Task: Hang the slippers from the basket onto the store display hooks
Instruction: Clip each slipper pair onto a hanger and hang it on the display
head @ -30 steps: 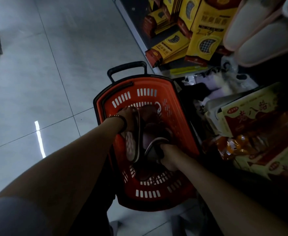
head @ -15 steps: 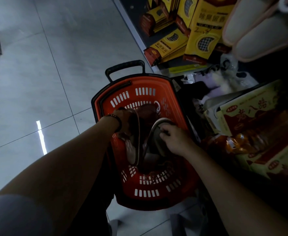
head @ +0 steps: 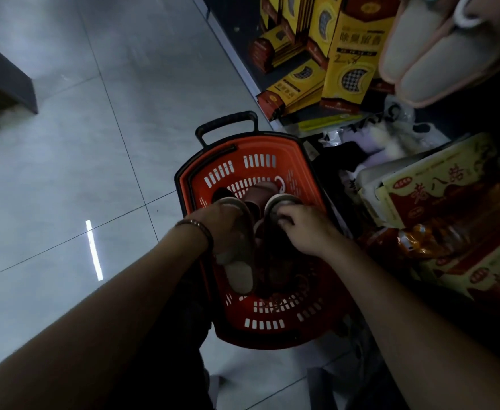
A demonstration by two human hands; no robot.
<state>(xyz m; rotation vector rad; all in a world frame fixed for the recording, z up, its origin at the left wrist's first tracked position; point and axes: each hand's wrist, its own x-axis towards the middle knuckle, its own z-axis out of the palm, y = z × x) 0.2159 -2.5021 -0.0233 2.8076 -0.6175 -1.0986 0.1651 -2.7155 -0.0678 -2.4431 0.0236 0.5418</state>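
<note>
Both forearms reach in from bottom of frame to centre. Orange slotted plastic basket (head: pixel 260 161) w/ black rim, on floor at centre. Left hand (head: pixel 222 226) wraps round left slipper (head: pixel 239 276), pale end toward bottom. Right hand (head: pixel 308 229) curls fingertips over right slipper (head: pixel 278 201) rim. Dark stuff underneath hard to make out.

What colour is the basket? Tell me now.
The basket is orange-red with a black handle, seen best in the head view.

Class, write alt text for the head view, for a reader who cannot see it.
The left hand grips one slipper and the right hand a second slipper, in an orange basket on a tiled floor; pale slippers hang upper right.
</note>
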